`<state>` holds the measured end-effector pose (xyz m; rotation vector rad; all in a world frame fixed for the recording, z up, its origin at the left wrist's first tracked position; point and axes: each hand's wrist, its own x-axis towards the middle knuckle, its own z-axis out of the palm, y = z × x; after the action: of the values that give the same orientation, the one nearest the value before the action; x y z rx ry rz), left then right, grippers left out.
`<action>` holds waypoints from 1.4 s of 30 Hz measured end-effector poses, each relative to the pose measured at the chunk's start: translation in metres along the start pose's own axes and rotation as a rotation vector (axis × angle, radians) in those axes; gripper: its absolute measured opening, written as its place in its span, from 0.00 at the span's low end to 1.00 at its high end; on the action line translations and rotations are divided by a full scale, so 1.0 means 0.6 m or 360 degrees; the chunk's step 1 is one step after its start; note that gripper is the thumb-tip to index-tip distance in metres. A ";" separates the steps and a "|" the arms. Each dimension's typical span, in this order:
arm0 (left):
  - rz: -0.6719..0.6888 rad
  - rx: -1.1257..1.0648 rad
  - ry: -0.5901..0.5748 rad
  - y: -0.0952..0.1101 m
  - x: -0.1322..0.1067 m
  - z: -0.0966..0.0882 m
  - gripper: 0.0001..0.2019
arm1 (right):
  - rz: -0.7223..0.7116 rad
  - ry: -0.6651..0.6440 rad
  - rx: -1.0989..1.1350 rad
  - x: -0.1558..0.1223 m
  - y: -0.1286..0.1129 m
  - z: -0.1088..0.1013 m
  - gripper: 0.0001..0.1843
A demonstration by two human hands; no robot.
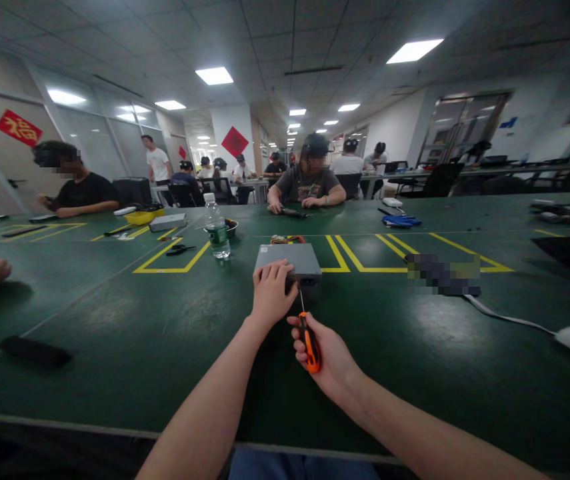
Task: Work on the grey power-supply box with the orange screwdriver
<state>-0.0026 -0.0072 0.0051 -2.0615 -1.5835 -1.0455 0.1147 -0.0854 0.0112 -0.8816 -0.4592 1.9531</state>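
Note:
A grey metal computer power supply [292,257] sits on the green table in front of me, a bundle of coloured wires [287,239] showing behind it. My left hand [273,291] grips its near left part, fingers over the top and thumb down at the front face. In my right hand [329,347] is an orange and black screwdriver [309,343], its shaft pointing up and away. The tip reaches the front face of the power supply; whether it sits in a screw is too small to tell.
A water bottle [217,230] stands left of the power supply, beside a small bowl [229,227]. Black pliers [179,249] lie further left. To the right are a blurred dark object [439,275] with a white cable and blue gloves [401,221]. Co-workers sit across the table.

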 end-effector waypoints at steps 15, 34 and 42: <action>-0.0015 -0.0006 -0.0022 -0.001 0.000 0.001 0.14 | -0.0070 0.0080 0.0015 0.001 0.000 -0.002 0.09; -0.0009 0.0012 -0.0049 0.000 0.000 -0.001 0.13 | -0.0030 0.0006 -0.0066 0.005 0.001 -0.006 0.18; 0.0012 0.0005 0.0000 -0.002 0.000 0.002 0.13 | -0.0187 0.0036 -0.0174 0.006 0.004 -0.007 0.13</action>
<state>-0.0036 -0.0062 0.0041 -2.0639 -1.5752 -1.0400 0.1154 -0.0838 0.0054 -0.9240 -0.5958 1.8232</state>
